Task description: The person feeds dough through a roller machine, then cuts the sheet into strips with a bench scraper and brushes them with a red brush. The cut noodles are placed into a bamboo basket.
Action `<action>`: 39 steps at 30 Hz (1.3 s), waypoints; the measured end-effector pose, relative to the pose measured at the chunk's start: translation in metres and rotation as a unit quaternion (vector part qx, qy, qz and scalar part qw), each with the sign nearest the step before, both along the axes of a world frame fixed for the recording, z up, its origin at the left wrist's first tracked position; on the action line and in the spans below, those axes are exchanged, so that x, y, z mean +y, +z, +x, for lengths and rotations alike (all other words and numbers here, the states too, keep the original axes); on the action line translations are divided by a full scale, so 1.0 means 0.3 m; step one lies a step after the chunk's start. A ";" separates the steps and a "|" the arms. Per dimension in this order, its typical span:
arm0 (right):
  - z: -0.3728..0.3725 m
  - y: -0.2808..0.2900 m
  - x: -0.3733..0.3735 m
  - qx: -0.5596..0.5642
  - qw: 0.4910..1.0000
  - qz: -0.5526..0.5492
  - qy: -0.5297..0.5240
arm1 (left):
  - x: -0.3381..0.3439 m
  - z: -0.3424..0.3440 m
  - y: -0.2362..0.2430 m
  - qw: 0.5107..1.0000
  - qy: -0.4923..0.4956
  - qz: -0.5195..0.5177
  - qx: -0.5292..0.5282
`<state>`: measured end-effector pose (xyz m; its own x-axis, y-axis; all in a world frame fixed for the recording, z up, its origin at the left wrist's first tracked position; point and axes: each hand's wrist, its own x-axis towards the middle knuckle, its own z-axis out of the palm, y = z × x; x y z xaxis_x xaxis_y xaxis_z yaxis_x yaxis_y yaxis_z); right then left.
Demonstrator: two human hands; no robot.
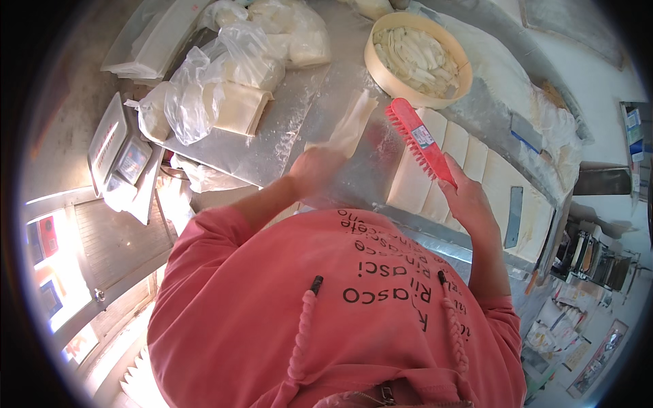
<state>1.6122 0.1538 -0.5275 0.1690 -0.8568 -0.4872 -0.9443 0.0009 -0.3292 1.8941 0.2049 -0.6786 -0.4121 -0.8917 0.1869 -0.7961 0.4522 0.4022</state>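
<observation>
Spanning the head view, a floured steel desk (286,129) carries bagged dough (204,88) and a round tray (418,60). The right hand (469,197) grips a red brush (418,139), its long axis running up-left, bristles facing left. The left hand (316,170) pinches a dough strip (354,122) above the desk.

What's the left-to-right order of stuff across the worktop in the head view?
Digital scale → plastic bags of dough → left hand holding a dough strip → red brush in right hand → cut dough sheets.
</observation>
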 end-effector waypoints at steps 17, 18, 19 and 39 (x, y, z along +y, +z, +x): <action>0.086 -0.075 -0.009 -0.016 0.997 0.053 0.062 | -0.029 0.025 -0.119 0.957 0.278 0.087 -0.004; 0.078 -0.079 -0.012 -0.008 0.997 0.054 0.060 | -0.036 0.027 -0.125 0.946 0.305 0.106 0.040; 0.070 -0.083 -0.014 -0.023 0.997 0.045 0.055 | -0.036 0.028 -0.129 0.932 0.331 0.126 0.083; 0.278 -0.226 -0.132 -0.073 0.957 0.045 0.279 | 0.052 0.064 -0.188 0.903 0.386 0.115 0.151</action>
<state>1.6955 0.1142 -0.5952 0.6592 -0.5694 -0.4912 -0.7504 -0.4553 -0.4792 1.9134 0.2206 -0.7349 0.3878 -0.9209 -0.0396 -0.6764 -0.3135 0.6665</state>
